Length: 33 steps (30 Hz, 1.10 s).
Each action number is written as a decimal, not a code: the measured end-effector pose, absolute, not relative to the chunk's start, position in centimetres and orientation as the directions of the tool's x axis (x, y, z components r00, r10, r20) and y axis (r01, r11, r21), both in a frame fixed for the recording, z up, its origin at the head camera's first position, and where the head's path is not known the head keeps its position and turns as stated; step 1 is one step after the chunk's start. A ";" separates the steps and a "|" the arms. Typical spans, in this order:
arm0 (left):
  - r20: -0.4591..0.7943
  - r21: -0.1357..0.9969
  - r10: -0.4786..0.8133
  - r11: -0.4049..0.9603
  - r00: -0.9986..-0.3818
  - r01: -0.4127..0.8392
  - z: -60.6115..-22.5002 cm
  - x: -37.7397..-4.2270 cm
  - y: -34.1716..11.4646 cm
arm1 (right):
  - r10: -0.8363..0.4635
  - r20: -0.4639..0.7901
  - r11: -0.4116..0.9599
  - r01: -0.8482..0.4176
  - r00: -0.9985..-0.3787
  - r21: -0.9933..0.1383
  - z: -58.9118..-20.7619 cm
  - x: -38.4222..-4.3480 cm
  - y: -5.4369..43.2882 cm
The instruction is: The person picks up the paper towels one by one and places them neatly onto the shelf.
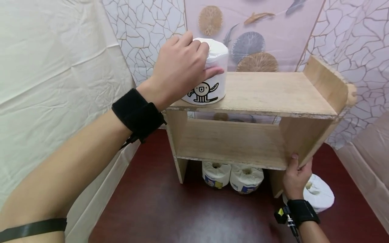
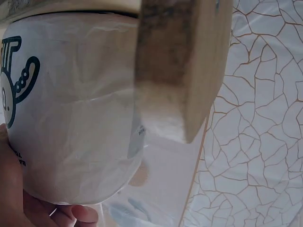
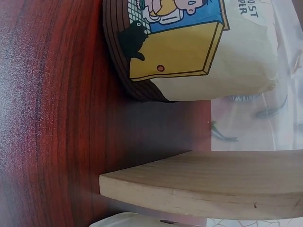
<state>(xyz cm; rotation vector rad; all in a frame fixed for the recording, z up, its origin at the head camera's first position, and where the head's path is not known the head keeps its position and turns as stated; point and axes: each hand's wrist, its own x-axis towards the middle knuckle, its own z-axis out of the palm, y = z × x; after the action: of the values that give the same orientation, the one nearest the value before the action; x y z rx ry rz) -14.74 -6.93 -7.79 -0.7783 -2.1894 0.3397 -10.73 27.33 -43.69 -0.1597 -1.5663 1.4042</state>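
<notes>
Head view showed a wrapped toilet roll (image 1: pixel 216 80) upright near the upper middle of the frame, at the left end of the top board (image 1: pixel 270 91) of a wooden shelf unit (image 1: pixel 234 143). The left hand (image 1: pixel 183 64) grasped it, fingers curled over the top and thumb along the front, while the right hand (image 1: pixel 296 177), lower right, gripped the lower part of the right side panel (image 1: pixel 307 135). That brace seemed sound: a steady frame would keep the board from shifting under the roll. In the left wrist view, the roll stood close beside the end panel (image 2: pixel 170 61), so good handling called for an even base, a light grip that would not crush the wrapper, and care not to scrape the wood or overhang the front edge. As for what the unit held, two more rolls (image 1: pixel 216 175) stood side by side beneath its lower board (image 1: pixel 231 150), on the desk (image 1: pixel 182 212); another roll (image 1: pixel 320 194) sat outside, at the lower right, beside the right hand.
</notes>
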 end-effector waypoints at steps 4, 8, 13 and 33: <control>0.594 -0.465 0.639 0.768 -0.489 0.441 -7.8 -14.8 -7.5 | 0.665 0.551 0.326 -0.468 -0.505 -0.822 -43.7 -10.7 27.2; 0.604 -0.465 0.648 0.759 -0.464 0.455 -8.2 -14.9 -7.6 | 0.660 0.543 0.321 -0.458 -0.519 -0.829 -43.6 -10.5 27.3; 0.629 -0.467 0.645 0.760 -0.434 0.452 -8.7 -15.1 -7.4 | 0.660 0.538 0.308 -0.464 -0.525 -0.831 -43.3 -10.4 27.3; 0.741 -0.343 0.562 0.788 -0.368 0.512 -10.4 -15.2 -8.3 | 0.651 0.555 0.304 -0.493 -0.518 -0.816 -43.6 -10.6 26.9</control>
<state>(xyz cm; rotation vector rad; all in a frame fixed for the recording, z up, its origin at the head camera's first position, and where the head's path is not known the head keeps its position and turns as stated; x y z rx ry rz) -15.19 -8.30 -10.38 -0.8000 -2.0359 0.0663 -10.64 26.89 -43.58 -0.1497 -1.5657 1.4274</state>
